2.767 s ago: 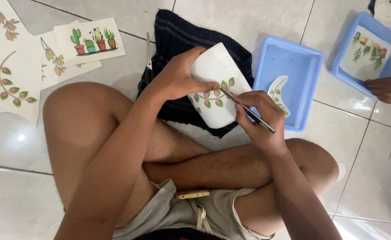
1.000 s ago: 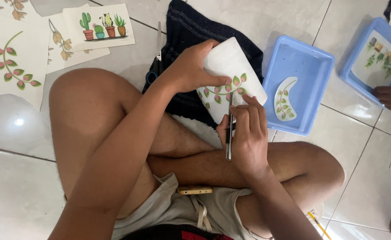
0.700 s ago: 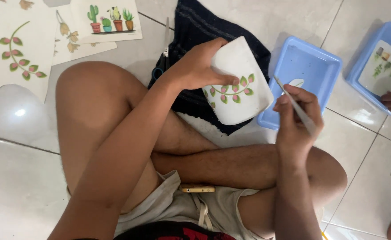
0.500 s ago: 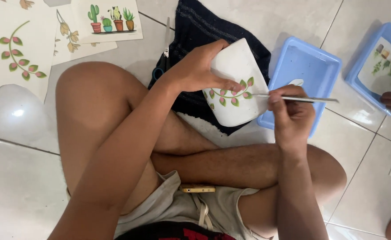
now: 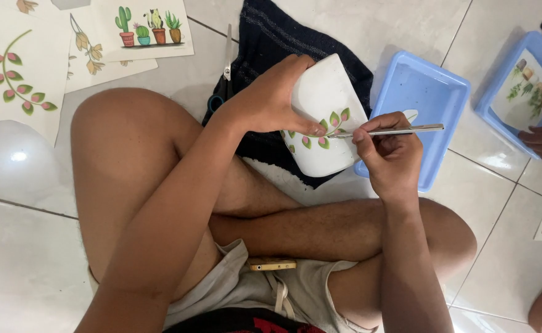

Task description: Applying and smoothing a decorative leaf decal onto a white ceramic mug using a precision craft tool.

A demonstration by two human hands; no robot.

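At frame centre, a smooth, likely fragile white ceramic pot [image 5: 323,117] is gripped around its body by the left hand [image 5: 271,98], while thin metal tweezers [image 5: 394,131] are pinched in the right hand [image 5: 391,154].

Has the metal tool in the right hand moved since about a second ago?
Yes. The metal tool then pointed down toward the lap; now it lies level, tip on the white pot, handle over the near blue tray.

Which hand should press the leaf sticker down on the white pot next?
Probably the right hand. It holds the thin metal tool with its tip at the leaf sticker, while the left hand is busy gripping the white pot.
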